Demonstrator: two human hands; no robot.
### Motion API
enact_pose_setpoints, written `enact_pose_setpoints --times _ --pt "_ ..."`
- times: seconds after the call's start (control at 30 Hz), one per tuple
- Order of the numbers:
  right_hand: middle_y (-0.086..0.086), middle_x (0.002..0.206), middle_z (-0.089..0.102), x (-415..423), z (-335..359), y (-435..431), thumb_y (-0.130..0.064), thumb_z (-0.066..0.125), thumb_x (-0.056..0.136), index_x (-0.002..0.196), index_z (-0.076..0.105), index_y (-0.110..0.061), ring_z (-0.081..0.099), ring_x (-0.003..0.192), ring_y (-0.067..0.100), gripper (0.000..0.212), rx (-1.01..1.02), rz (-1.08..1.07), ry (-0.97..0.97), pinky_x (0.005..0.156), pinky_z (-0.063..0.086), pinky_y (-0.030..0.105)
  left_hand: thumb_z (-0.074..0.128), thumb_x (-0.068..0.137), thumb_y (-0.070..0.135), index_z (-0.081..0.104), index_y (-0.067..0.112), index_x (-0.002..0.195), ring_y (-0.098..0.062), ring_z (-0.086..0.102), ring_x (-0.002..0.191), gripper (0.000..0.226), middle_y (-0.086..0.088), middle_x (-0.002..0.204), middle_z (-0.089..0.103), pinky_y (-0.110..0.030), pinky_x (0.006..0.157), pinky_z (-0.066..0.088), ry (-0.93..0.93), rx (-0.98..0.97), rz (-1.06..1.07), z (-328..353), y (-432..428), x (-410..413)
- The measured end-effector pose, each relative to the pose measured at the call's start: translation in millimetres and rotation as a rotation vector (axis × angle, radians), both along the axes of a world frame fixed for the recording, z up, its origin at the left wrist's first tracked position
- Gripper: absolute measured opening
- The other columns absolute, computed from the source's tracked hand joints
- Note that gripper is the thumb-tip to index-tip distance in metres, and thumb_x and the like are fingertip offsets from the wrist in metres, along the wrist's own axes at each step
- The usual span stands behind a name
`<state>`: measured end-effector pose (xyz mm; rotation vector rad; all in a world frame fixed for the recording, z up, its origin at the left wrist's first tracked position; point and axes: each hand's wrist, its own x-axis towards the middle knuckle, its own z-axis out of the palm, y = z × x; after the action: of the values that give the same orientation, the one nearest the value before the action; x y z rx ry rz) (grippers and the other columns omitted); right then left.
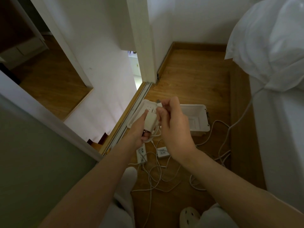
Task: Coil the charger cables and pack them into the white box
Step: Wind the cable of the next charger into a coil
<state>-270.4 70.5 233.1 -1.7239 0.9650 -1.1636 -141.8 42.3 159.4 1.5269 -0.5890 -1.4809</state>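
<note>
Your left hand [139,131] gripped a white charger brick [151,120], with loops of its cable [153,137] bunched under your fingers. Your right hand [174,127] pinched that cable's end just above the brick. Below them the white box [199,119] stood open on the floor [189,79], its lid [141,109] lying beside it along the door track [122,127]. Two power strips [141,153] and loose cables [158,178] sprawled nearer your feet.

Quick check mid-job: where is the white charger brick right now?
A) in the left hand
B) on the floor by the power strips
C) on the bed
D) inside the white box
A: the left hand grips the charger brick above the floor, while the right hand pinches its cable.
</note>
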Motion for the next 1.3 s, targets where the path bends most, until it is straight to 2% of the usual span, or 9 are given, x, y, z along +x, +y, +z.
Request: enact_pose_setpoints --times 0.2,0.33,0.4,0.53,0.7,0.9,1.13,1.23,1.3 --pt "-0.010 0.073 0.048 -8 5 -13 -0.019 0.036 0.099 0.097 0.047 -0.020 0.044 0.059 -0.001 0.012 0.070 -0.136 -0.072 0.052 0.039 0.014 0.036 0.097 0.050 0.056 0.018 0.085 -0.003 0.034 0.028 0.040 0.003 0.046 0.050 -0.011 0.025 0.018 0.197 -0.020 0.091 6 -1 4" --pt "-0.002 0.091 0.052 -22 -8 -38 -0.015 0.032 0.100 0.119 0.053 -0.012 0.041 0.064 0.002 0.028 0.232 -0.237 0.218 0.052 0.030 0.014 0.036 0.097 0.051 0.053 0.014 0.086 -0.003 0.036 0.027 0.042 0.002 0.045 0.050 -0.012 0.023 0.020 0.425 -0.016 0.142 13 2 7" --pt "0.000 0.087 0.052 -26 -15 -43 -0.008 0.032 0.100 0.120 0.053 -0.004 0.040 0.061 0.002 0.030 0.276 -0.198 0.336 0.046 0.032 0.012 0.035 0.097 0.049 0.053 0.014 0.085 -0.004 0.036 0.027 0.041 0.002 0.045 0.049 -0.012 0.024 0.019 0.468 -0.021 0.120 15 2 6" --pt "-0.010 0.078 0.056 -24 -24 -42 -0.008 0.038 0.098 0.124 0.050 -0.003 0.051 0.073 0.000 0.029 0.378 -0.080 0.233 0.052 0.040 0.001 0.043 0.091 0.047 0.053 0.012 0.085 -0.004 0.036 0.026 0.036 0.002 0.049 0.048 -0.012 0.022 0.020 0.542 -0.044 0.056 22 5 2" --pt "-0.009 0.072 0.062 -22 -29 -41 -0.013 0.053 0.093 0.100 0.065 -0.008 0.053 0.057 -0.002 0.014 0.346 0.023 0.234 0.052 0.041 0.005 0.037 0.096 0.049 0.057 0.012 0.077 -0.004 0.037 0.026 0.046 -0.001 0.052 0.050 -0.011 0.025 0.018 0.478 -0.054 -0.024 27 8 -4" --pt "-0.004 0.068 0.062 -27 -25 -40 -0.006 0.061 0.086 0.096 0.069 -0.006 0.059 0.053 -0.002 0.012 0.451 0.073 0.146 0.051 0.045 0.006 0.036 0.095 0.051 0.056 0.014 0.080 -0.003 0.034 0.026 0.045 0.002 0.046 0.051 -0.012 0.026 0.017 0.320 -0.008 -0.058 25 9 -8" --pt "0.009 0.086 0.065 -18 -26 -29 -0.006 0.055 0.091 0.112 0.048 -0.008 0.064 0.068 0.010 0.022 0.657 -0.127 -0.153 0.048 0.048 0.010 0.036 0.096 0.050 0.055 0.016 0.080 -0.003 0.033 0.028 0.042 0.003 0.047 0.050 -0.013 0.027 0.016 0.246 0.009 -0.042 20 10 -15" --pt "0.002 0.089 0.060 -10 -26 -22 -0.009 0.050 0.095 0.118 0.038 -0.013 0.062 0.078 0.009 0.026 0.592 -0.169 -0.117 0.049 0.047 0.007 0.033 0.097 0.050 0.056 0.017 0.078 -0.003 0.031 0.027 0.045 0.003 0.046 0.050 -0.012 0.028 0.015 0.193 0.012 -0.026 18 9 -19" --pt "0.002 0.102 0.058 -6 -26 -18 -0.003 0.051 0.092 0.123 0.036 -0.014 0.057 0.085 0.007 0.036 0.557 -0.123 -0.069 0.062 0.047 0.009 0.032 0.098 0.049 0.055 0.018 0.078 -0.003 0.031 0.027 0.043 0.004 0.043 0.049 -0.013 0.028 0.014 0.169 0.008 0.010 18 8 -20"
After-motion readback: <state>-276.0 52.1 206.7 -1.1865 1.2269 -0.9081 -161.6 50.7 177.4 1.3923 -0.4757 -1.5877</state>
